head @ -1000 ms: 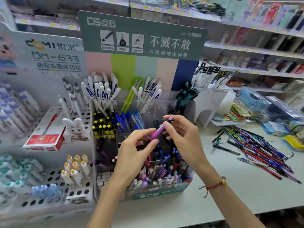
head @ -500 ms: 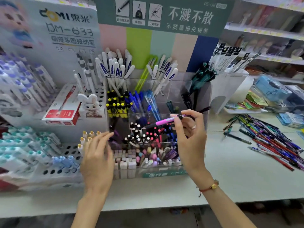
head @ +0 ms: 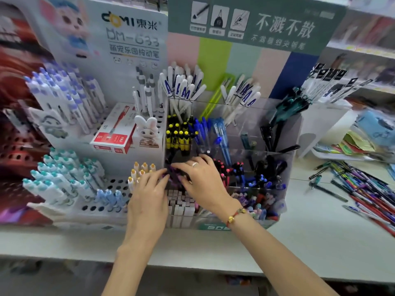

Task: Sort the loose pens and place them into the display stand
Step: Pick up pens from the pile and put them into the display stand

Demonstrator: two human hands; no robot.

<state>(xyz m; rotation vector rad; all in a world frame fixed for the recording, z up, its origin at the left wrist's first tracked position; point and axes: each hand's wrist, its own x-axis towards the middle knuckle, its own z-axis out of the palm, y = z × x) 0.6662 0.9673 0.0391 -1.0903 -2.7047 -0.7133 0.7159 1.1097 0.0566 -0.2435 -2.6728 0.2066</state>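
Observation:
The clear display stand (head: 287, 167) holds pens sorted by colour in several compartments. Both hands reach over its left middle compartment, where purple pens (head: 172, 177) stand. My left hand (head: 149, 197) lies with straight fingers, and its tips touch those purple pens from the left. My right hand (head: 203, 184) lies palm down over the same compartment with its fingers pointing left. The pink-purple pen it carried is hidden under the fingers, so its grip is unclear. A pile of loose pens (head: 367, 189) lies on the counter at the right.
A white holed pen rack (head: 111, 184) with blue, teal and yellow capped pens stands directly left of the stand. A red pen box (head: 113, 135) and a rabbit figure (head: 147, 130) sit on it. White holders (head: 320, 118) and packets stand at the back right. The counter edge (head: 192, 259) runs below my wrists.
My right hand carried the pink-purple pen down and left into the purple compartment. My left hand moved right to meet it there. The camera moved closer and to the left.

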